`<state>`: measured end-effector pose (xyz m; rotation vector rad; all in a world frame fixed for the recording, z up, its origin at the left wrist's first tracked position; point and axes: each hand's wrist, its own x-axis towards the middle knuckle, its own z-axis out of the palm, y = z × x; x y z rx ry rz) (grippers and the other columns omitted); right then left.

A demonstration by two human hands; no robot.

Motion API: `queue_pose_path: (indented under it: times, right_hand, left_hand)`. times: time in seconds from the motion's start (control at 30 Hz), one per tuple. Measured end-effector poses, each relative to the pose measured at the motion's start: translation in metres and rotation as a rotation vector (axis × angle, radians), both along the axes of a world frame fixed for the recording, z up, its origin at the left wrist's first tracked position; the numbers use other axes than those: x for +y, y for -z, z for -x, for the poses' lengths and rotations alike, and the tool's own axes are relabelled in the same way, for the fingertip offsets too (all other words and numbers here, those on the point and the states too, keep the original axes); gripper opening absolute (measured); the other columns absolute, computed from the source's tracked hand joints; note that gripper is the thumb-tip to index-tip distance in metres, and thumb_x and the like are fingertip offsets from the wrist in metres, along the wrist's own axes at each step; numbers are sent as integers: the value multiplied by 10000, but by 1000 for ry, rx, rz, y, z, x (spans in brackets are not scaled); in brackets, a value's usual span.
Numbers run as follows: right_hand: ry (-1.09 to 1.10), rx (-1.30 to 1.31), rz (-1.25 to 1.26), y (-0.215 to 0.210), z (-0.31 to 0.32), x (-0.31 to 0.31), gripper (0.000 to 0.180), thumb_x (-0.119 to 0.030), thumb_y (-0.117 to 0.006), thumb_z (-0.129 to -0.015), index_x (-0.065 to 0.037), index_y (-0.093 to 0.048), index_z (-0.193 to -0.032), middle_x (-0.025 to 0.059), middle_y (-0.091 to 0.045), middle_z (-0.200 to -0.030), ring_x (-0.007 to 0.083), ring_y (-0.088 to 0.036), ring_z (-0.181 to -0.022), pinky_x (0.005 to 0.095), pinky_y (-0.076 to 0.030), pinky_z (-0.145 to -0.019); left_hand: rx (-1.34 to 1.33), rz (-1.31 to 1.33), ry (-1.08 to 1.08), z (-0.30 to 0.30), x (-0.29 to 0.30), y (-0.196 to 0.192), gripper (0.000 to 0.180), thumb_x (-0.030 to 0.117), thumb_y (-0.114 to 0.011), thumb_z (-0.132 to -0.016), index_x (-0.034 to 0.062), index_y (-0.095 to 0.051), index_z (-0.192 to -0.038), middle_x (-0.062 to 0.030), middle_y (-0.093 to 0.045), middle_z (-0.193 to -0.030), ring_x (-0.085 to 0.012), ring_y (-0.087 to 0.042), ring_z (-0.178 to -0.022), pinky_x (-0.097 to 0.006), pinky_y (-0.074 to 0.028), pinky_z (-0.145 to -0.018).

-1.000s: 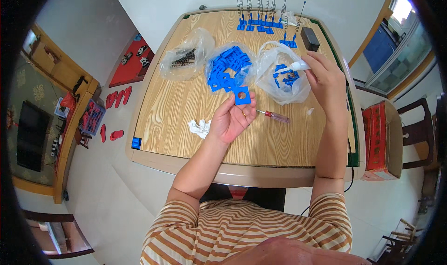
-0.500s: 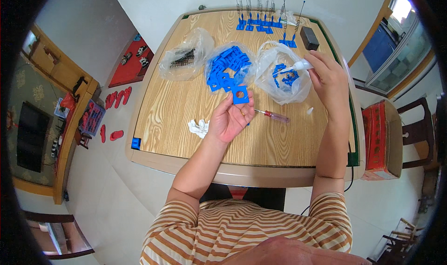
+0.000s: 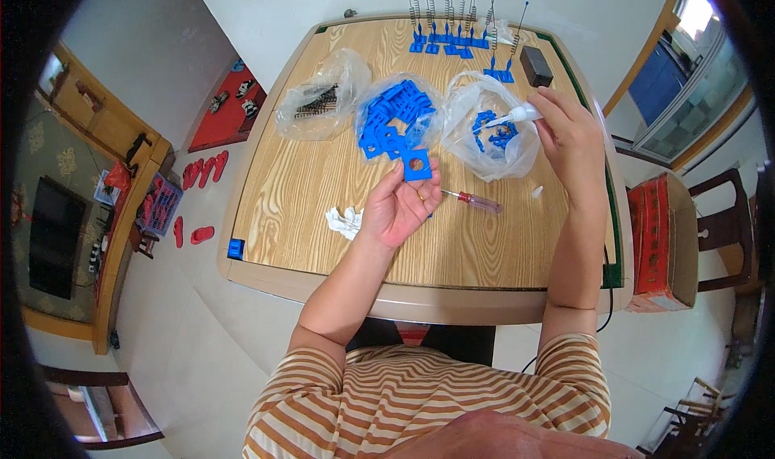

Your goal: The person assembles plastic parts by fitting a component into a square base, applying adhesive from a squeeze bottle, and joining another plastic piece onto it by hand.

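Observation:
Between the fingertips of my left hand [image 3: 406,205] is a blue square plate [image 3: 419,176] with a round hole, held up above the table. My right hand [image 3: 569,140] grips a small white squeeze bottle [image 3: 526,112], its thin nozzle pointing left over a clear bag [image 3: 504,165] of small blue parts [image 3: 504,136]. Just beyond my left hand, another bag holds a heap of blue plates [image 3: 400,108]. A screwdriver [image 3: 480,202] with a clear red handle lies right of my left hand. Near my left wrist is a crumpled white tissue [image 3: 345,223].
Farther left, a bag [image 3: 288,124] holds dark springs [image 3: 317,104]. Several spring stems on blue bases [image 3: 460,41] stand along the far edge, beside a dark block [image 3: 536,67]. A small white cap [image 3: 538,192] lies at the right; a blue piece [image 3: 236,248] sits at the near left corner.

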<state>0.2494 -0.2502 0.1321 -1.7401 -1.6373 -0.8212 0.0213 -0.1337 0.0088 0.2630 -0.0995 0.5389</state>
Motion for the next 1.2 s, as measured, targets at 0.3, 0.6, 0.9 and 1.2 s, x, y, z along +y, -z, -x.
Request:
queue_pose_path:
  times: [0.3, 0.6, 0.9, 1.2]
  right_hand:
    - [-12, 33, 1, -2, 1, 0, 301, -36, -672, -700, -88, -647, -995, 82, -640, -1018, 274, -623, -888, 356, -505, -754]
    - [-53, 163, 14, 1, 0, 2, 275, -44, -657, -722, -79, -648, -995, 93, -644, -1008, 287, -625, -883, 354, -504, -757]
    - [-166, 591, 117, 20, -9, 0, 295, -63, -698, -729, -57, -659, -1021, 55, -644, -961, 158, -581, -828, 264, -438, -680]
    - [-32, 1066, 124, 77, -26, -32, 245, -96, -724, -722, -10, -666, -943, 12, -633, -810, 87, -562, -716, 234, -446, -660]
  left_hand:
    - [6, 9, 5, 0, 0, -1, 364, 231, -486, -937, 75, -459, -1265, -147, -563, -1185, -262, -573, -1043, -403, -483, -872]
    - [14, 2, -7, 2, 1, 0, 360, 239, -481, -940, 83, -460, -1264, -145, -562, -1187, -260, -572, -1045, -404, -480, -874]
    - [21, 5, 17, -1, 0, 2, 356, 245, -489, -938, 84, -468, -1255, -143, -562, -1188, -263, -574, -1045, -408, -468, -892]
    - [59, 26, 73, -2, -3, 6, 346, 255, -480, -939, 74, -487, -1233, -146, -562, -1203, -275, -573, -1048, -423, -468, -897]
